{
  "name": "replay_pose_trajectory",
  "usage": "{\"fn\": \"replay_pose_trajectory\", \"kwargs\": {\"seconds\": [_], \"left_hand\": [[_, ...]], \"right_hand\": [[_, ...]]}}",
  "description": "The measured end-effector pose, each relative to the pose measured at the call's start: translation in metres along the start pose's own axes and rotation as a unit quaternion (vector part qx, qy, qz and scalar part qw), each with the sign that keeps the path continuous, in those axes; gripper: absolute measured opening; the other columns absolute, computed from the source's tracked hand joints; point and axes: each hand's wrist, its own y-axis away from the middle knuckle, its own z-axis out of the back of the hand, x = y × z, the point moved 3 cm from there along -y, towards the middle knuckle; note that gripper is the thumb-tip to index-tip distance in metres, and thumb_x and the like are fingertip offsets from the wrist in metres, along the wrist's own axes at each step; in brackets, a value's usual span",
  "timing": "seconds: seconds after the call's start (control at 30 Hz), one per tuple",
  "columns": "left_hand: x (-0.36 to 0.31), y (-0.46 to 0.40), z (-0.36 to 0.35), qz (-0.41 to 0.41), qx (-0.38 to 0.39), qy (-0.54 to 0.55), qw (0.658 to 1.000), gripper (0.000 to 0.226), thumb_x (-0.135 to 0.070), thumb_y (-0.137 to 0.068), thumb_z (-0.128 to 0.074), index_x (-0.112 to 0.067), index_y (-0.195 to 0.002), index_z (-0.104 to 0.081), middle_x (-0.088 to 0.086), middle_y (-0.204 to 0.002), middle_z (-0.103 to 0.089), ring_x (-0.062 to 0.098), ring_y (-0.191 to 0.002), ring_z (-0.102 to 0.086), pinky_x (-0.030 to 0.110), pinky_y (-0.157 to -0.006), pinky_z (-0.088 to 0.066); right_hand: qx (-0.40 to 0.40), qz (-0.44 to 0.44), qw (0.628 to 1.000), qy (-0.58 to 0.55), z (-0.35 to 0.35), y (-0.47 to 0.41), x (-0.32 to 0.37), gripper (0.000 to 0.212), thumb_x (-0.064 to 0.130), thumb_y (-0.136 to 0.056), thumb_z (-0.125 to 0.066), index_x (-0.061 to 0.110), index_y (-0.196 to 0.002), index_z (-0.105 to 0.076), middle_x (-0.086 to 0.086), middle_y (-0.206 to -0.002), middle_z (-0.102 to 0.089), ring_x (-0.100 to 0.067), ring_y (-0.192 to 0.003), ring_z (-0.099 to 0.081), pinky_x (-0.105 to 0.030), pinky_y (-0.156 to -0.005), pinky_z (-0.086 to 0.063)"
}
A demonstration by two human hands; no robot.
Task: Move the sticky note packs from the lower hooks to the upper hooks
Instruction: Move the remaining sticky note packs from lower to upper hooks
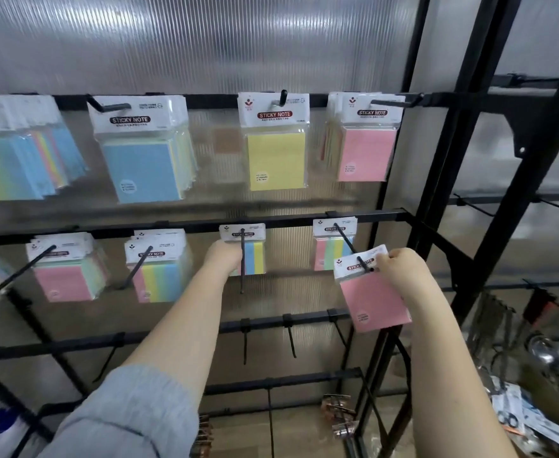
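Note:
My right hand pinches the white header of a pink sticky note pack at the tip of the rightmost lower hook. A striped pack hangs further back on that same hook. My left hand reaches behind the neighbouring lower hook and holds the blue and yellow striped pack hanging there. On the upper rail hang a pink pack on the right hook, a yellow pack and a blue pack.
More packs hang on the lower rail at left, a pink one and a striped one. Bare black hooks jut out from the rails below. A black shelf frame stands at right, with clutter at bottom right.

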Motion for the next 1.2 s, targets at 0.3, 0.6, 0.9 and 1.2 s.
{"fn": "replay_pose_trajectory", "kwargs": {"seconds": [0.3, 0.6, 0.9, 1.2], "left_hand": [[0.008, -0.016, -0.005, 0.052, -0.032, 0.073, 0.995, 0.029, -0.019, -0.089, -0.058, -0.001, -0.112, -0.057, 0.009, -0.097, -0.054, 0.023, -0.085, -0.050, 0.026, -0.069, -0.038], [0.020, -0.012, -0.011, 0.009, -0.064, 0.061, 0.996, 0.034, -0.029, -0.099, -0.044, 0.000, -0.111, -0.059, 0.015, -0.111, -0.063, 0.031, -0.099, -0.059, 0.031, -0.075, -0.042], [0.014, 0.001, -0.006, -0.035, -0.086, 0.060, 0.994, 0.034, -0.028, -0.102, -0.031, -0.007, -0.095, -0.057, 0.009, -0.087, -0.059, 0.025, -0.077, -0.055, 0.028, -0.060, -0.036], [0.021, 0.046, -0.002, -0.086, -0.104, 0.066, 0.989, 0.035, -0.022, -0.101, -0.031, -0.011, -0.068, -0.034, 0.002, -0.063, -0.036, 0.018, -0.061, -0.033, 0.029, -0.052, -0.023]], "right_hand": [[-0.035, -0.033, 0.998, 0.036, 0.011, 0.017, -0.001, 0.028, 0.019, -0.097, -0.036, 0.001, -0.083, -0.052, -0.007, -0.068, -0.045, -0.028, -0.073, -0.046, -0.027, -0.049, -0.026], [-0.055, -0.002, 0.998, 0.032, 0.028, 0.032, 0.007, 0.039, 0.020, -0.099, -0.038, 0.006, -0.064, -0.046, -0.006, -0.062, -0.046, -0.017, -0.056, -0.042, -0.028, -0.048, -0.028], [-0.051, 0.015, 0.999, 0.001, 0.029, 0.040, 0.013, 0.035, 0.021, -0.099, -0.038, 0.004, -0.070, -0.049, -0.005, -0.061, -0.044, -0.017, -0.056, -0.040, -0.028, -0.050, -0.029], [-0.095, 0.043, 0.991, -0.079, 0.030, 0.043, 0.016, 0.046, 0.029, -0.099, -0.038, -0.012, -0.094, -0.058, -0.010, -0.072, -0.048, -0.019, -0.059, -0.038, -0.029, -0.052, -0.028]]}}
